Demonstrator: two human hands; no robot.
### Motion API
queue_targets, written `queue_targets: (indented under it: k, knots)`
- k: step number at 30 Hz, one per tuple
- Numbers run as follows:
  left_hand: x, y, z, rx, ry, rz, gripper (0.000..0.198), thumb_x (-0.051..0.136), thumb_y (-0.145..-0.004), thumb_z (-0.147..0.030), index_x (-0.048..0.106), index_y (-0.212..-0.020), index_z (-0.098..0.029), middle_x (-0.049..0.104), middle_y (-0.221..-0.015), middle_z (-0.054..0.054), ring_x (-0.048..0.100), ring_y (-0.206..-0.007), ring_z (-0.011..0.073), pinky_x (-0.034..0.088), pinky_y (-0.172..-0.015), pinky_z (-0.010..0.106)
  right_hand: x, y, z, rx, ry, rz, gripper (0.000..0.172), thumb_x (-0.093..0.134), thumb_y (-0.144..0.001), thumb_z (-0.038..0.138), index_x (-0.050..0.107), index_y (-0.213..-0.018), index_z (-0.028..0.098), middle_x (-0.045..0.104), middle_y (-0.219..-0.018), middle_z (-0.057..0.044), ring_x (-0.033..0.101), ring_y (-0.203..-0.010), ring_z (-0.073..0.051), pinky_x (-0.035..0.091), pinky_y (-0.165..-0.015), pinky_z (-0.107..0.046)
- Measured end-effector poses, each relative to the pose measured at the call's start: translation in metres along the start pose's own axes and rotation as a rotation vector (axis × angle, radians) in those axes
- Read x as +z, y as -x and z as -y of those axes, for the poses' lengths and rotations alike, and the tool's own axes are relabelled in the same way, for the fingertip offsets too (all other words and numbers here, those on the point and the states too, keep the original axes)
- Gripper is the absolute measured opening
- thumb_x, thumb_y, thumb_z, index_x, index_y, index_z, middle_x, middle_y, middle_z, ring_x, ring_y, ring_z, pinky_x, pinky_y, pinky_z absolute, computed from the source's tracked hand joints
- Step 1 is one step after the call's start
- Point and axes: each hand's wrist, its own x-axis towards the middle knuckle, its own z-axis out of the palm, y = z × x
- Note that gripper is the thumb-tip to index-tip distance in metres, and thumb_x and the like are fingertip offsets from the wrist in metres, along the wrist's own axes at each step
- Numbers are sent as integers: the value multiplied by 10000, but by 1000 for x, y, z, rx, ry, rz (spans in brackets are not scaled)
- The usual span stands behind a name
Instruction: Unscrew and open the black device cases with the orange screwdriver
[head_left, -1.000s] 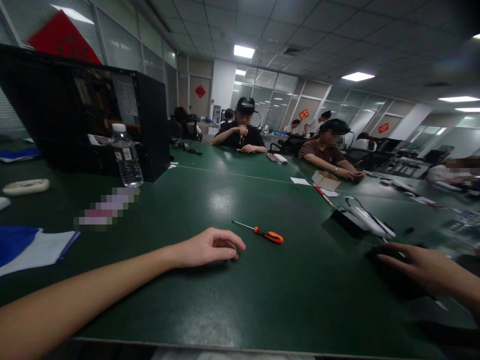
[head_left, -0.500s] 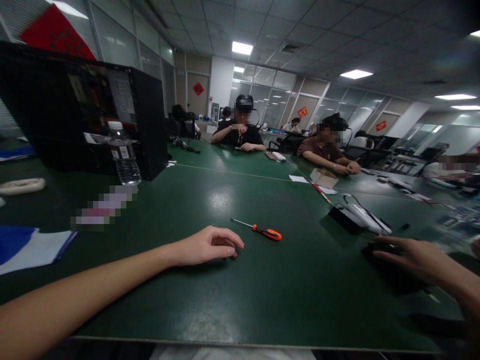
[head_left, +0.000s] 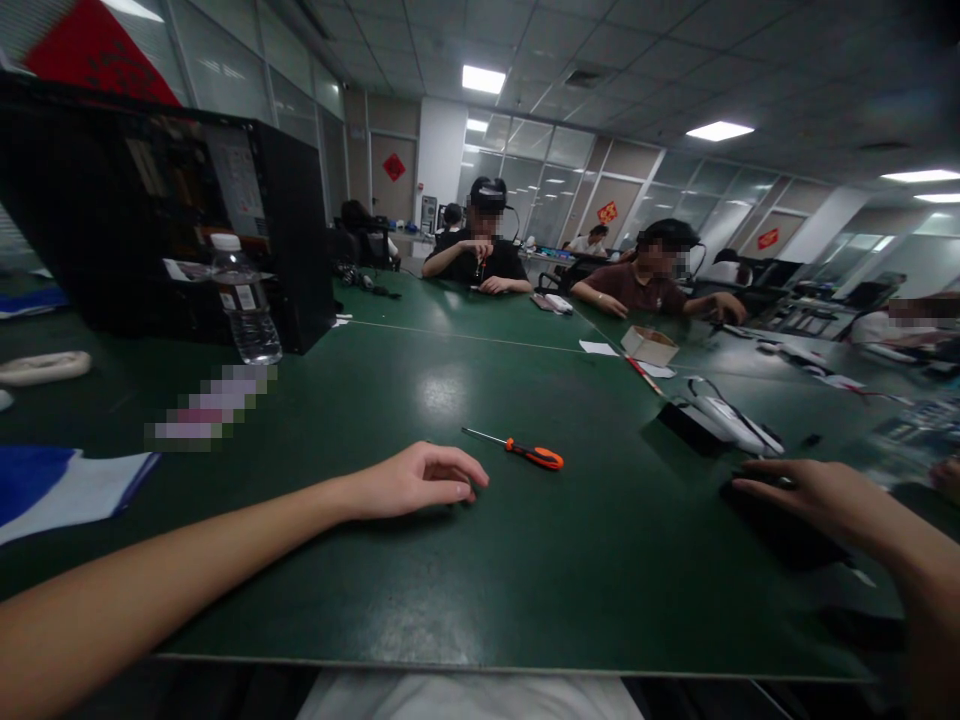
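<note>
My left hand (head_left: pixel 424 480) rests on the green table, palm side down with fingers loosely curved and apart, holding nothing. Just beyond its fingertips lies a screwdriver (head_left: pixel 534 454) with an orange and black handle, its metal shaft pointing left. Over at the right, my right hand (head_left: pixel 814 495) is stretched above a dark, box-like object (head_left: pixel 787 535). Its thumb and forefinger are apart, and a small dark shape shows between them, too unclear to name. The other fingers of that hand are mostly hidden.
A black computer case (head_left: pixel 292 240) and a water bottle (head_left: pixel 251 315) stand at the left. A white device with a cord (head_left: pixel 739 425) lies beyond my right hand, near a small cardboard box (head_left: pixel 649 345). Two people sit across the table.
My right hand has shifted slightly left over the dark object, its thumb and forefinger closer together. My left hand and the screwdriver stay put. The co-worker at right has spread their hands apart.
</note>
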Motion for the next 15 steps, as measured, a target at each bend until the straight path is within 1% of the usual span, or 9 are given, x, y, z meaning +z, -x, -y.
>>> queue_targets:
  k: [2,5,8,10,12,14,15]
  knots:
    - [0,0,1,2,4,-1,357,721,-901,-439,722,-1126,-162,695,-1181,110,677,-1004,201,529,-918,341,-1,-2,3,23,-18,91,547,536,-803,599,808,-1043,189,783,-1078,-162,743,-974,-397,579,-823,-448]
    - [0,-1,2,4,8,0,347,723,-901,-427,724,-1118,-156,689,-1196,114,677,-1002,199,528,-922,342,-1,-4,6,55,-3,125,617,475,-817,614,796,-1088,163,773,-1100,-184,727,-1012,-411,557,-853,-458]
    - [1,-1,1,1,6,0,345,724,-901,-423,725,-1117,-155,689,-1198,114,678,-1002,199,527,-932,347,-5,-2,7,58,-9,139,665,403,-839,625,784,-1121,158,777,-1073,-189,731,-979,-400,543,-841,-437]
    - [1,-1,1,0,6,-4,348,727,-898,-428,725,-1118,-158,693,-1186,109,679,-1000,198,528,-930,345,-16,1,7,102,-21,78,695,329,-864,619,776,-1124,155,778,-1056,-190,730,-966,-391,535,-829,-425]
    - [1,-1,0,0,9,-6,347,729,-897,-427,726,-1118,-160,695,-1178,107,680,-999,198,531,-920,340,-30,6,5,161,-45,-45,695,290,-875,617,772,-1083,161,778,-1045,-185,724,-968,-384,530,-815,-416]
    - [1,-1,1,4,8,-4,338,726,-900,-421,728,-1115,-161,695,-1178,107,680,-999,197,534,-913,336,-41,9,4,173,-77,-149,639,320,-866,624,765,-993,183,782,-1009,-166,721,-946,-368,526,-797,-401]
    - [0,-1,2,6,6,-2,332,723,-903,-416,729,-1116,-162,695,-1182,108,681,-1000,197,535,-912,334,-45,10,3,160,-93,-179,601,345,-857,620,756,-948,192,783,-982,-153,721,-923,-356,523,-787,-390]
